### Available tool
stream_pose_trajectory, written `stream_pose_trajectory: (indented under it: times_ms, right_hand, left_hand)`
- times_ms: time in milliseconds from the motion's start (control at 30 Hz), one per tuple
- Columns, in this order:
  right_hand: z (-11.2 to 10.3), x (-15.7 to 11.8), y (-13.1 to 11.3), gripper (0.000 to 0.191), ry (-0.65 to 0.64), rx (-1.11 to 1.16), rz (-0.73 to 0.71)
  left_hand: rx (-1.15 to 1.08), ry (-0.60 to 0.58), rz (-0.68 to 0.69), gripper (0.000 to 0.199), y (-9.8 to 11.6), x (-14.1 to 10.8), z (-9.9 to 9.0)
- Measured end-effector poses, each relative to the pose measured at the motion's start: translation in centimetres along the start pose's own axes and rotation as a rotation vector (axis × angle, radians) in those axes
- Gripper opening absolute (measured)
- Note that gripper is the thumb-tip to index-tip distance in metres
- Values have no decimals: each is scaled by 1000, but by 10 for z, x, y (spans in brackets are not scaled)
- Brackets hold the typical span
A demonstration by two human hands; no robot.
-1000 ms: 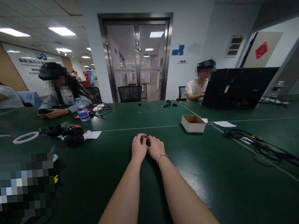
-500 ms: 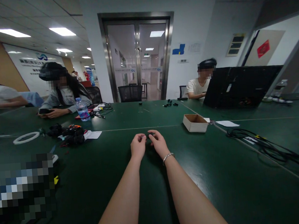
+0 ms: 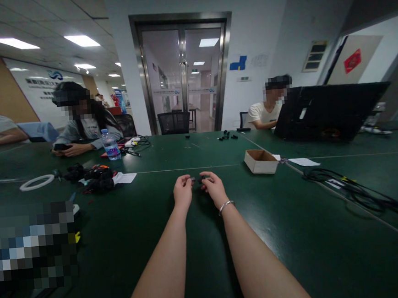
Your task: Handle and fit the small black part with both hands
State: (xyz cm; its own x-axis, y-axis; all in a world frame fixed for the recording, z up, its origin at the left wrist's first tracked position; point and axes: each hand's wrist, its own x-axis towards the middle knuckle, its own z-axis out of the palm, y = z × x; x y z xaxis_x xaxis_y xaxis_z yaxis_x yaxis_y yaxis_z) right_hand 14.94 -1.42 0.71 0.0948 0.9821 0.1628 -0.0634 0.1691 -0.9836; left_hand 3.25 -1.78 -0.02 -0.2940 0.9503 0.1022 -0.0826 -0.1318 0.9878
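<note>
My left hand (image 3: pixel 183 189) is closed in a pinch on a small dark piece with a greyish end (image 3: pixel 192 180), too small to name. Across a narrow gap, my right hand (image 3: pixel 215 187), with a silver bangle on its wrist, pinches a small black piece (image 3: pixel 200 179) whose kind I cannot make out. Both hands are just above the green table (image 3: pixel 206 240), fingertips facing each other. To the right of my hands stands an open cardboard box (image 3: pixel 260 166); its floor is hidden from here.
Several small black pieces (image 3: pixel 227 136) lie toward the far edge. On the left are a water bottle (image 3: pixel 111 146), a white ring (image 3: pixel 36 182) and a dark heap of gear (image 3: pixel 98 177). Black cables (image 3: pixel 347 192) and a large black monitor (image 3: pixel 330 113) are on the right. Co-workers sit opposite.
My hands have drawn slightly apart, the right one moving a little to the right. The pieces in both hands now show more clearly between the fingertips.
</note>
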Motion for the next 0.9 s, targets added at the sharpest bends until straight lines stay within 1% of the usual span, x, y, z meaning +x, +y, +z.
stream_pose_trajectory:
  times_ms: [133, 300, 567, 900]
  right_hand:
    - [1, 0, 1, 31, -33, 75, -6]
    - [2, 1, 4, 34, -26, 107, -5]
    - [1, 1, 4, 33, -50, 115, 6]
    - [2, 1, 5, 36, -69, 111, -10]
  left_hand:
    - [13, -6, 26, 16, -4, 2, 0]
    - [35, -20, 51, 15, -6, 3, -1]
    - [64, -39, 76, 16, -10, 5, -1]
    - [93, -9, 90, 15, -9, 5, -2]
